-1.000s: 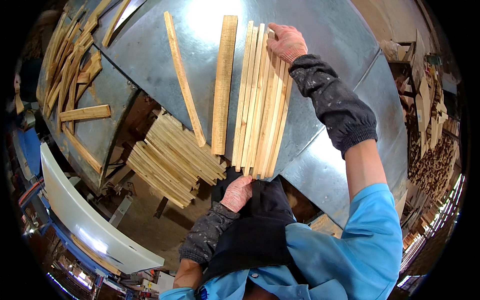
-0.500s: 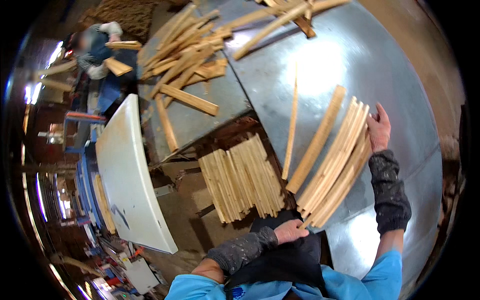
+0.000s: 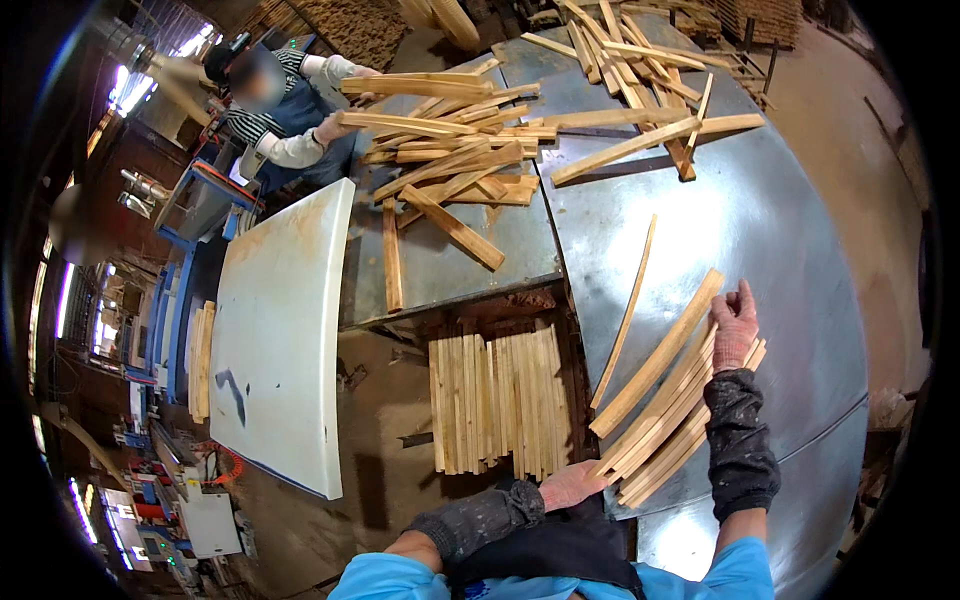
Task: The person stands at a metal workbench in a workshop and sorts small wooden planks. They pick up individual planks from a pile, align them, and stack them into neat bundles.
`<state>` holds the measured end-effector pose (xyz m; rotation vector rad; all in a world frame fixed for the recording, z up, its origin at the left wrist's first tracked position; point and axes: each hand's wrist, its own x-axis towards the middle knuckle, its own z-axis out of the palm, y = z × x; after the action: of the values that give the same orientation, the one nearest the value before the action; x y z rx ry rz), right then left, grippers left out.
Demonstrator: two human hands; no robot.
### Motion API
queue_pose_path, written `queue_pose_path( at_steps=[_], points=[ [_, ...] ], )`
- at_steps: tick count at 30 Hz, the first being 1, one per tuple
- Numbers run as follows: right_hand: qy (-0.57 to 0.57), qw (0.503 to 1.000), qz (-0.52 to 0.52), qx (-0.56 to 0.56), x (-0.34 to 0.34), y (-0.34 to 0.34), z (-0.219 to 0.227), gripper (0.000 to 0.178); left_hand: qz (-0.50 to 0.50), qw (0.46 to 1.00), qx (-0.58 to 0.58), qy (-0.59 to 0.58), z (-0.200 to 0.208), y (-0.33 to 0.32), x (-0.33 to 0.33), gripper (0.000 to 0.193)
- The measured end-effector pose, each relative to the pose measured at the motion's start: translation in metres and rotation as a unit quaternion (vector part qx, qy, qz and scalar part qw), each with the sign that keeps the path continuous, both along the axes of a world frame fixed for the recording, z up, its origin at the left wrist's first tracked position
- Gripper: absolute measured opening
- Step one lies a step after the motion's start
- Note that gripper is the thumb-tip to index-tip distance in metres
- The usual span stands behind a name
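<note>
A bundle of long, thin wooden strips (image 3: 668, 425) lies on the metal table in front of me, slightly fanned. My left hand (image 3: 572, 485) is at the near ends, fingers closed on the end of a strip; its fingertips are partly hidden. My right hand (image 3: 735, 328) rests over the far ends, fingers stretched and apart, the forefinger pointing away. Both hands look to be in pinkish gloves. Left of the bundle lie a wider wooden strip (image 3: 660, 350) and a very thin strip (image 3: 627, 310), neither touched by a hand.
Below the table's left edge stands a stack of strips (image 3: 500, 400). Loose wood pieces (image 3: 455, 175) cover the far left tabletop, and another pile (image 3: 640, 75) lies at the far end. A co-worker (image 3: 285, 110) holds wood pieces there. A white panel (image 3: 275, 350) stands left.
The view has swung, so the table's far end and the co-worker show more fully. My right hand has moved inward, over the bundle's far ends. My left hand stays at the near ends.
</note>
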<state>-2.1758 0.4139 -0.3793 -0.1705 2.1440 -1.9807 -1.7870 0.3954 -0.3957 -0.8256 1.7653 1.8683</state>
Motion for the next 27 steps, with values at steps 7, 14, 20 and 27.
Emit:
queue_pose_path(
  at_steps=[7,14,20,27],
  points=[
    [-0.050,0.991,0.097,-0.074,0.061,0.015,-0.035,0.072,0.062,0.981,-0.179,0.045,-0.075,-0.010,0.002,0.043],
    [-0.146,0.987,0.050,0.044,0.136,0.093,-0.078,0.070,0.097,0.963,-0.217,-0.124,-0.009,-0.056,-0.070,0.044],
    [-0.208,0.977,0.012,0.042,0.157,0.126,-0.080,0.069,0.165,0.964,-0.207,-0.004,-0.034,-0.100,-0.114,0.045],
    [-0.245,0.969,0.011,0.044,0.159,0.145,-0.077,0.071,0.009,0.956,-0.285,-0.070,-0.043,-0.123,-0.162,0.064]
  ],
)
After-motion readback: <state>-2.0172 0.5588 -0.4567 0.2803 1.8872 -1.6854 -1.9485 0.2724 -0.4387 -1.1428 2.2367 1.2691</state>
